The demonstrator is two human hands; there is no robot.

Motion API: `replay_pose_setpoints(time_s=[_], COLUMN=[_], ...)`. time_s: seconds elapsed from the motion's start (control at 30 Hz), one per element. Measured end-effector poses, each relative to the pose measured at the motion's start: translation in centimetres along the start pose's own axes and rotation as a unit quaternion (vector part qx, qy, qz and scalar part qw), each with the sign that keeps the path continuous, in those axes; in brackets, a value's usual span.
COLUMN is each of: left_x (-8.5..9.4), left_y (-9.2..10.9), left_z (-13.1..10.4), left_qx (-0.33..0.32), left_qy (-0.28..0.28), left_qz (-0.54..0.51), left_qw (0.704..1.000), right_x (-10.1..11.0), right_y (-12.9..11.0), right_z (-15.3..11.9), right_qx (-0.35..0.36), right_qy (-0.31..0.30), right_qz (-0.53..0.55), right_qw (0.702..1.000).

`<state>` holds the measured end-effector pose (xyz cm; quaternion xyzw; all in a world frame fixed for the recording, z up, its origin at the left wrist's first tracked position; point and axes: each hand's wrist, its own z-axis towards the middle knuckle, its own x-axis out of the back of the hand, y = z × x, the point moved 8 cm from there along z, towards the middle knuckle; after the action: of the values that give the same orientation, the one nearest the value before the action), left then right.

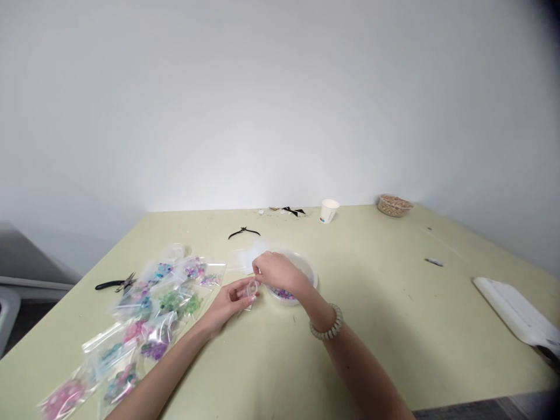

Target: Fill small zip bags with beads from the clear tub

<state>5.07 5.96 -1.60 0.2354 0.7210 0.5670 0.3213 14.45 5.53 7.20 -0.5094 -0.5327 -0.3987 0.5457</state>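
My left hand (pixel 234 300) is closed around a small clear round thing, perhaps a spool (pixel 252 288), held between thumb and fingers. Right beside it, my right hand (pixel 280 273) has its fingers pinched together, fingertips almost touching the left ones. Whatever lies in that pinch is too small to make out. Under my right hand is a round white bowl (pixel 311 273), partly hidden by the hand, with purple and blue beads (pixel 283 294) in it. A coiled bracelet (pixel 328 326) circles my right wrist.
Several clear bags of coloured beads (pixel 170 300) spread over the table's left side. Pliers (pixel 116 284) lie left of them, and another black-handled pair (pixel 244 231) farther back. Also present are a paper cup (pixel 329 211), a tub (pixel 394 205), a pen-like object (pixel 433 262) and a white device (pixel 516 309).
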Motion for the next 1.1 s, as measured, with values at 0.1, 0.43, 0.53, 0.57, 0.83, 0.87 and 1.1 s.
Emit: replay_pose_setpoints(time_s=[0.1, 0.43, 0.53, 0.57, 0.83, 0.87, 1.1], left_x=[-0.14, -0.23, -0.16, -0.17, -0.18, -0.22, -0.32], left_y=[0.1, 0.24, 0.19, 0.17, 0.11, 0.12, 0.3], left_z=[-0.05, -0.16, -0.16, -0.16, -0.1, -0.09, -0.17], left_qx=[0.0, 0.004, 0.005, 0.005, 0.004, 0.003, 0.003], left_qy=[-0.002, 0.007, 0.008, 0.006, 0.0, -0.001, 0.004], left_qz=[-0.002, 0.001, 0.005, 0.006, 0.003, 0.003, 0.008], left_qw=[1.0, 1.0, 1.0, 1.0, 1.0, 1.0, 1.0], right_x=[0.01, 0.05, 0.12, 0.12, -0.01, -0.02, -0.03], right_y=[-0.07, -0.07, -0.08, -0.08, -0.03, -0.03, -0.12], right_z=[-0.04, -0.03, -0.08, -0.09, -0.08, -0.06, -0.07], right_qx=[0.0, -0.001, -0.002, -0.002, -0.001, -0.001, -0.003], right_qy=[-0.002, -0.005, -0.004, -0.005, -0.005, -0.005, -0.008], right_qz=[-0.003, -0.006, -0.004, -0.004, -0.004, -0.004, -0.007], right_qw=[1.0, 1.0, 1.0, 1.0, 1.0, 1.0, 1.0])
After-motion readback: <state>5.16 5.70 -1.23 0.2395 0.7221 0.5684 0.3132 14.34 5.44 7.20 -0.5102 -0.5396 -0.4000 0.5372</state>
